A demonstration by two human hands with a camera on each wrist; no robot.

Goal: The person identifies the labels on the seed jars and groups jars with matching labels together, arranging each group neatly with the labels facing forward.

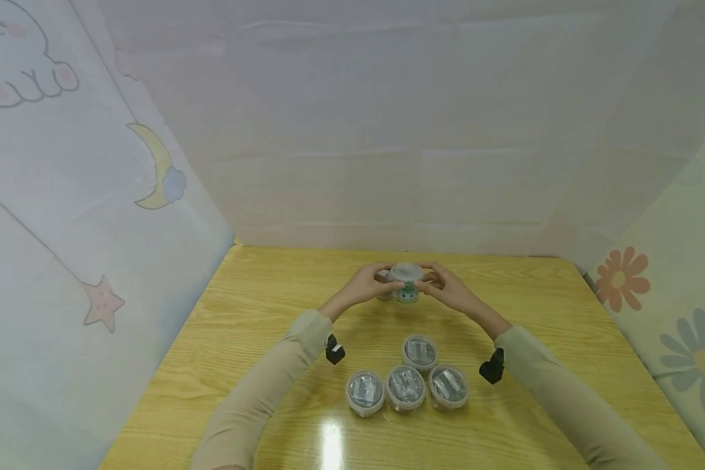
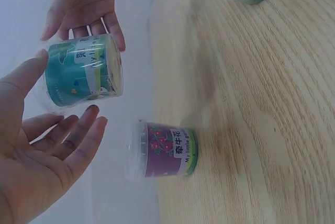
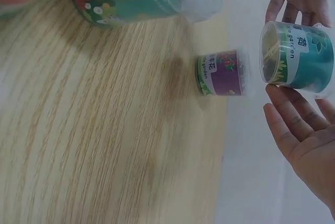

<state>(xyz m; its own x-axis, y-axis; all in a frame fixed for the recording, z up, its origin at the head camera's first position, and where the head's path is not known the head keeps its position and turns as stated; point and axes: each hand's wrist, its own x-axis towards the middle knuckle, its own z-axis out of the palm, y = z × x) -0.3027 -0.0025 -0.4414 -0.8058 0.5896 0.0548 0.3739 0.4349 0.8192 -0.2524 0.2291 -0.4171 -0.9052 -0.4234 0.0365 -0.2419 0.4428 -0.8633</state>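
Note:
Both hands hold a teal-labelled plastic cup (image 1: pixel 407 292) above the far part of the table, roughly upright. My left hand (image 1: pixel 367 285) grips its left side and my right hand (image 1: pixel 451 292) its right, thumbs in front. The wrist views show a teal wrapper with white lettering (image 2: pixel 76 72) and a pale base; the clear lid end is partly hidden. Close below it, a purple-labelled cup (image 3: pixel 222 73) with red printed flowers stands on the table, mostly hidden behind the left hand in the head view.
Nearer on the wooden table (image 1: pixel 258 287) stand several clear-lidded cups, one (image 1: pixel 420 352) behind a row with a left cup (image 1: pixel 365 391), a middle cup (image 1: pixel 405 388) and a right cup (image 1: pixel 448 386). Paper-covered walls (image 1: pixel 388 163) rise at the back and both sides.

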